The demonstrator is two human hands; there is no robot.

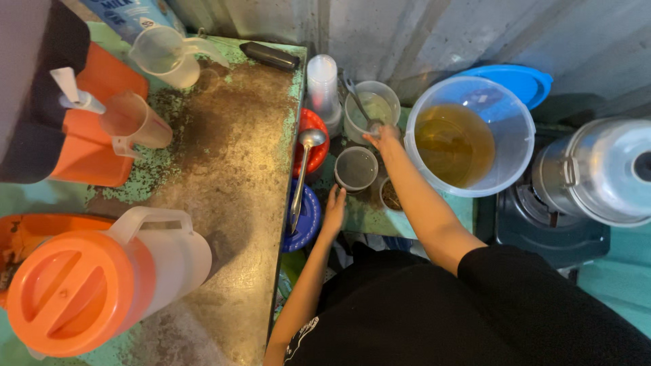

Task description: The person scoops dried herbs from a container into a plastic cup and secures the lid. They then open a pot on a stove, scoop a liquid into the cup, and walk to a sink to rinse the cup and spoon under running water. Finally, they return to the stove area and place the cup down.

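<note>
My right hand point(384, 140) reaches forward and grips the handle of a metal spoon point(357, 102) that sits in a clear plastic tub point(372, 108) of pale liquid. My left hand point(333, 209) rests with fingers together against the near side of a small clear cup point(357, 169) on the low green shelf point(363, 215); I cannot tell whether it grips the cup. A small cup of dark grounds point(389, 194) stands right of it, partly hidden by my forearm.
A large clear bucket point(469, 137) of amber liquid sits right, a blue lid point(517, 80) behind it, a metal pot point(600, 171) on a burner beyond. A ladle point(302, 173) lies over red and blue lids. The worn counter point(230, 156) holds jugs and an orange-lidded pitcher point(102, 281).
</note>
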